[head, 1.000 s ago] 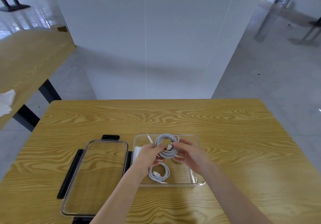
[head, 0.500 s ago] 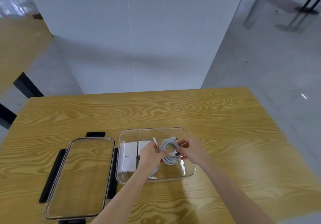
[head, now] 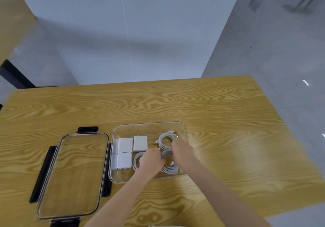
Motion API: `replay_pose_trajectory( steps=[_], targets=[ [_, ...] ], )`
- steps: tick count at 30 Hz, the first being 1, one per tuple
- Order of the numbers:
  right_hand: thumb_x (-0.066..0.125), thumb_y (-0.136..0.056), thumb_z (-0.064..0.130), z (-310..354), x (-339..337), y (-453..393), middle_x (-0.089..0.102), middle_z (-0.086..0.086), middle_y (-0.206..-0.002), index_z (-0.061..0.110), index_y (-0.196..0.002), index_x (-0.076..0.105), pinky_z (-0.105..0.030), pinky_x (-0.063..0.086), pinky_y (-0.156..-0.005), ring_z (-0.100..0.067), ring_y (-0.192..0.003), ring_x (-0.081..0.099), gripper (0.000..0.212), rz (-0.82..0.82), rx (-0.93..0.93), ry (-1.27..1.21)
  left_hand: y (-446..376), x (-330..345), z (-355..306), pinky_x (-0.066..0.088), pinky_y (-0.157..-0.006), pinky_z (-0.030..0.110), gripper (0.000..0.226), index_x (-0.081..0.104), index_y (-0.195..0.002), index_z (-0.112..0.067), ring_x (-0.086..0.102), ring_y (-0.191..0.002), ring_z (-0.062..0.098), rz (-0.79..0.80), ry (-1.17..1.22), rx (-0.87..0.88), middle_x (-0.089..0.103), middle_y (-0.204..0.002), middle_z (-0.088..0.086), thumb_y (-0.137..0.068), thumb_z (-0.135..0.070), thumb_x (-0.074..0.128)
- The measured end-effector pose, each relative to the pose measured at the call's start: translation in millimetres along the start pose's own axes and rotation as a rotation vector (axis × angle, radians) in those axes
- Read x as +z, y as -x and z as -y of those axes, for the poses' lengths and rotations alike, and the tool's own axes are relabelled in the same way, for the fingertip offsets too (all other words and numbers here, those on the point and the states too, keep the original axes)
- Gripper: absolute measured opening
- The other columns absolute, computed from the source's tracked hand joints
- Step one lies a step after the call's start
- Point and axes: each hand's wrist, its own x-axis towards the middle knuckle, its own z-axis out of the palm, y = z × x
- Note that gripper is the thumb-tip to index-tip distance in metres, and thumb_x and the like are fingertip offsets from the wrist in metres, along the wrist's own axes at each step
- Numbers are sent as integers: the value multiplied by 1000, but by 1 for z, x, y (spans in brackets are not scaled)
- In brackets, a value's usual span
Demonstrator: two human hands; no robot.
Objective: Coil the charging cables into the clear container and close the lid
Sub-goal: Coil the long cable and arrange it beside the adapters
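Observation:
A clear container point(head: 149, 125) sits open on the wooden table. Inside it lie three white charger blocks point(head: 125, 145) on the left and coiled white cables. One coil point(head: 165, 139) rests at the back right, another point(head: 136, 160) lies by my left hand, and a third coil point(head: 169, 169) sits at the front right. My left hand point(head: 152, 160) and my right hand point(head: 182, 152) are both down inside the container, pressing and holding that front coil between them. The clear lid point(head: 73, 175) with black clips lies flat to the left of the container.
The wooden table point(head: 219, 121) stretches wide to the right and behind the container. A white partition wall point(head: 131, 33) stands past the far edge. Another wooden table point(head: 10, 26) shows at the upper left.
Both hands have lowered the held coil from above the container down to its front right floor. A coil now lies at the back right. The camera has drifted right.

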Motion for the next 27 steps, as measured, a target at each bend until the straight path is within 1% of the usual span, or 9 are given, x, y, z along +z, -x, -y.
replay_pose_trajectory(
  steps=[5, 10, 13, 16, 18, 20, 22, 24, 27],
  targets=[
    [50, -85, -11, 0, 8, -4, 62, -16, -109, 0, -106, 58, -29, 43, -71, -29, -99, 62, 25, 30, 7, -12, -6, 6, -1, 51, -72, 37, 27, 60, -99, 7, 64, -94, 34, 80, -34, 22, 66, -102, 22, -90, -10, 41],
    [55, -85, -8, 2, 12, -6, 64, -15, -105, 1, -100, 58, -29, 46, -70, -27, -96, 64, 17, 47, -6, 8, -10, 12, 2, 51, -71, 32, 22, 59, -105, 0, 64, -97, 30, 25, -125, 38, 65, -107, 17, -91, -5, 43],
    [51, -86, -8, 1, 15, -8, 64, -15, -100, 3, -79, 53, -30, 48, -70, -28, -93, 64, 13, 35, -10, 2, -12, 12, 8, 51, -71, 31, 22, 62, -105, -2, 65, -95, 27, 4, -132, 53, 66, -105, 16, -91, -7, 46],
    [47, -87, -8, 0, 16, -7, 52, -8, -72, 12, -60, 34, -30, 45, -65, -30, -91, 65, 36, 39, 3, -53, -10, 12, 14, 50, -74, 27, 25, 64, -106, -1, 64, -97, 25, -2, -143, 104, 67, -106, 15, -93, -8, 43],
    [45, -89, -6, 0, 13, -5, 48, -7, -69, 8, -68, 45, -31, 45, -65, -30, -88, 64, 25, 46, 6, -124, -6, 7, 15, 51, -82, 29, 29, 64, -106, 1, 62, -99, 25, -3, -122, 136, 66, -109, 15, -95, -9, 38],
    [44, -94, 4, 0, 8, -2, 56, -12, -83, 3, -88, 54, -33, 45, -68, -27, -81, 59, 12, 11, 1, -232, 0, -3, 15, 48, -78, 28, 30, 63, -103, 2, 61, -96, 26, -24, -23, 121, 65, -108, 17, -95, -11, 37],
    [44, -96, 18, 3, 0, 2, 59, -9, -90, 3, -107, 54, -34, 46, -70, -22, -76, 54, 22, -67, -27, -375, 8, -18, 18, 47, -76, 28, 30, 63, -106, -1, 60, -91, 25, -64, 89, 140, 66, -109, 16, -94, -11, 38],
    [44, -96, 24, 13, -8, 10, 60, -1, -98, 10, -121, 51, -34, 48, -76, -18, -79, 57, 30, -130, -81, -563, 18, -36, 25, 50, -84, 31, 31, 62, -115, -7, 62, -98, 24, -78, 199, 174, 66, -113, 11, -94, -12, 40],
    [46, -96, 22, 40, -18, 24, 65, 4, -104, 15, -118, 56, -29, 51, -84, -11, -90, 63, 25, -201, -197, -864, 41, -62, 49, 41, -81, 16, 32, 57, -124, -15, 58, -105, 12, -134, 395, 178, 64, -111, 0, -95, -17, 45]
  ],
)
